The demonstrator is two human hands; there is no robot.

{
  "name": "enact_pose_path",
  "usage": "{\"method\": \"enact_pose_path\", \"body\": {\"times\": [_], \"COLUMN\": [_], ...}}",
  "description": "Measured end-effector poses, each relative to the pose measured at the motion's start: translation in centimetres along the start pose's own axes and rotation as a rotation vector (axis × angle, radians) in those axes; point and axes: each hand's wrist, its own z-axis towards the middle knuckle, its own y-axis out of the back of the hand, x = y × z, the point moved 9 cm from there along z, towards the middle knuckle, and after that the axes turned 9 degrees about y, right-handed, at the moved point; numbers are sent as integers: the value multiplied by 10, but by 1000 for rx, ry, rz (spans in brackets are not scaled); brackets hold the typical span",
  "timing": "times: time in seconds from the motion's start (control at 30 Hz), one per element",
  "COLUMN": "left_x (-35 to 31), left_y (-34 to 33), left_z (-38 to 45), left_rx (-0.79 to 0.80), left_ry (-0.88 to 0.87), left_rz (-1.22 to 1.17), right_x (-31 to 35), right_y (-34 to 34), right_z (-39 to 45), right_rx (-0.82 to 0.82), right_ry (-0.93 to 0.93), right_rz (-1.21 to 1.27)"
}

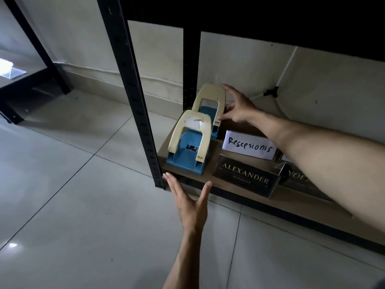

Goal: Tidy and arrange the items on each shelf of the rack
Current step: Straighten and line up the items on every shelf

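Two blue hole punches with cream handles stand on the bottom shelf [239, 189] of a black rack. The front punch [188, 146] sits at the shelf's left front corner; the rear punch [210, 105] stands behind it. My right hand [237, 105] reaches in with spread fingers, its fingertip at the rear punch's handle top and thumb near its side. My left hand [190, 202] is open with straight fingers, just in front of the shelf edge below the front punch. A white "Resepsionis" sign [249, 147] and a dark "Alexander Manager" nameplate [245, 178] stand to the right.
A black rack post [135, 97] rises at the shelf's left front corner and another post [191, 67] at the back. A second nameplate [300, 176] is partly hidden by my right forearm. Tiled floor [73, 184] lies in front; another rack frame [31, 65] stands far left.
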Motion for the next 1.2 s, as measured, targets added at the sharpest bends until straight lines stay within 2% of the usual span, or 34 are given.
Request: {"method": "enact_pose_path", "body": {"times": [0.23, 1.03, 1.1, 1.2], "left_x": [3, -4, -9, -28], "left_y": [-1, 3, 9, 28], "left_z": [0, -4, -6, -9], "left_rx": [0, -16, -67, -241], "left_ry": [8, 37, 27, -59], "left_rz": [7, 72, 66, 84], "right_x": [-1, 12, 18, 27], "right_y": [-6, -17, -14, -5], "right_z": [-2, 0, -2, -6], "right_rx": [5, 40, 38, 25], "right_ry": [-3, 44, 53, 44], "right_rz": [38, -52, -52, -17]}}
